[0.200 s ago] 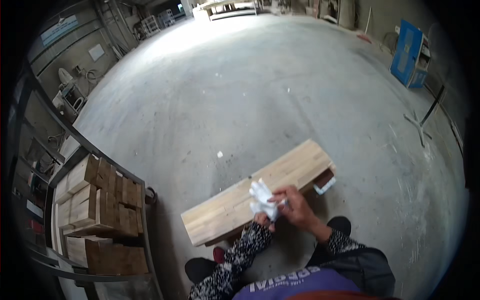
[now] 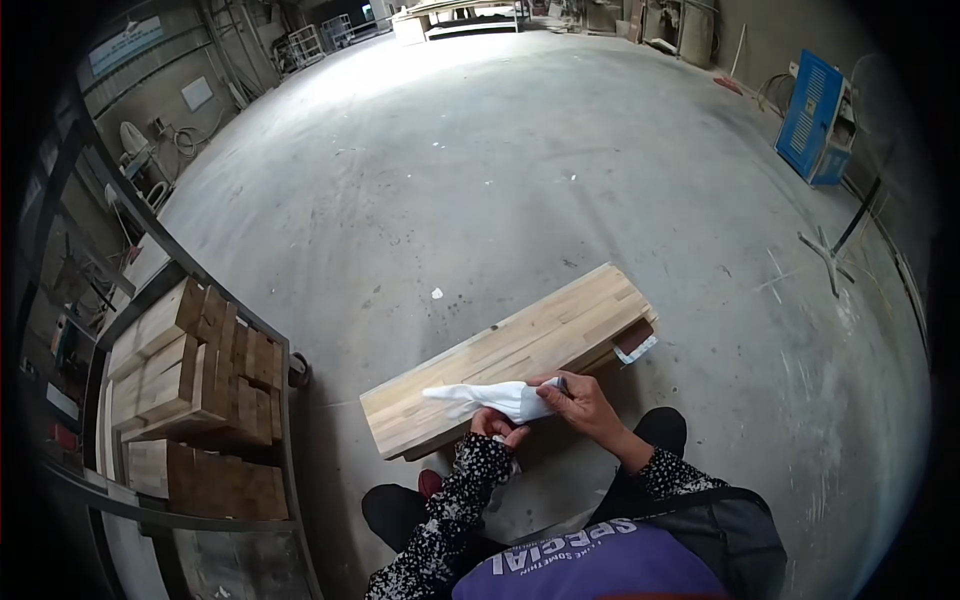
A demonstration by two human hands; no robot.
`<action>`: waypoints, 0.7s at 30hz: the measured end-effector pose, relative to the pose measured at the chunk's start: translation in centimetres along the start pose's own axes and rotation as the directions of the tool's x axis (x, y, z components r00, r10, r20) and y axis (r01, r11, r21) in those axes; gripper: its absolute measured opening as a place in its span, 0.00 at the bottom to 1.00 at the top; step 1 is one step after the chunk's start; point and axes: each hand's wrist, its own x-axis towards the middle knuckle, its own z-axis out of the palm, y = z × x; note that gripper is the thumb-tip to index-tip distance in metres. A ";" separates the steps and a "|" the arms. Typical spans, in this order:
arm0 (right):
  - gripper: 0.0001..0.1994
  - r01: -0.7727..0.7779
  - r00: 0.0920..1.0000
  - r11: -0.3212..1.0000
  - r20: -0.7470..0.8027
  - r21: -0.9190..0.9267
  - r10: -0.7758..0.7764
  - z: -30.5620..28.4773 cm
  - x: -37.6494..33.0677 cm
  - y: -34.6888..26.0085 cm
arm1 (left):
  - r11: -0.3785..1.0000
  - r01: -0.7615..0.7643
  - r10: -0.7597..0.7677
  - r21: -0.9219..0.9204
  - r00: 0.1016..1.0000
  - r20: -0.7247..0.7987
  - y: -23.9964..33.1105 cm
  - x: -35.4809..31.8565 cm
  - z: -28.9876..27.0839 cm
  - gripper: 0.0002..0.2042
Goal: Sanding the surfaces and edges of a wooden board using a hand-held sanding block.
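A white cloth glove (image 2: 478,397) with a grey cuff stretches between my hands, its fingers pointing left over a low wooden bench (image 2: 520,345). My right hand (image 2: 585,408) pinches the cuff end. Closed against the glove's near side, my left hand (image 2: 496,424) has its fingers curled; a bit of white cloth shows below its wrist, too small to make out. Both hands are bare, above the bench's near edge. The bench top is pale strips joined together, slanting up to the right.
On my left, a dark metal rack (image 2: 200,275) holds stacked wooden blocks (image 2: 190,375). A blue cabinet (image 2: 808,118) stands by the right wall, with a metal stand (image 2: 832,255) nearer. Concrete floor (image 2: 400,180) stretches ahead to a work table (image 2: 470,20) at the far end.
The glove was bunched with its fingers pointing up; now it is drawn out lengthwise to the left. My left hand has moved slightly left and up, and the right hand holds the cuff.
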 end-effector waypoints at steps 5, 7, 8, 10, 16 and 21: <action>0.17 0.014 0.998 0.967 0.055 0.253 -0.028 0.4 -3.0 -3.4 | 0.947 0.146 -0.066 -0.286 0.960 0.273 2.9 -0.9 -0.9 0.24; 0.15 0.076 0.982 0.955 0.142 0.288 -0.121 0.4 -4.2 -4.4 | 0.856 0.263 -0.118 -0.445 0.937 0.328 3.3 -1.2 -0.6 0.23; 0.15 0.090 0.974 0.956 0.174 0.278 -0.142 0.5 -5.0 -4.9 | 0.810 0.264 -0.118 -0.523 0.948 0.296 3.6 -1.6 -0.1 0.23; 0.15 0.127 0.970 0.966 0.175 0.225 -0.168 0.6 -6.7 -5.6 | 0.795 0.190 -0.112 -0.576 0.979 0.169 4.4 -2.9 0.6 0.22; 0.19 -0.083 0.986 0.874 -0.090 0.479 0.143 0.4 -10.4 -5.4 | 0.928 -0.084 0.097 -0.362 0.995 0.016 9.0 -5.2 -0.3 0.12; 0.15 -0.051 0.971 0.742 -0.140 0.668 0.192 -1.5 -10.0 -3.4 | 0.958 0.122 -0.171 -0.260 0.970 -0.175 10.5 -6.2 0.5 0.13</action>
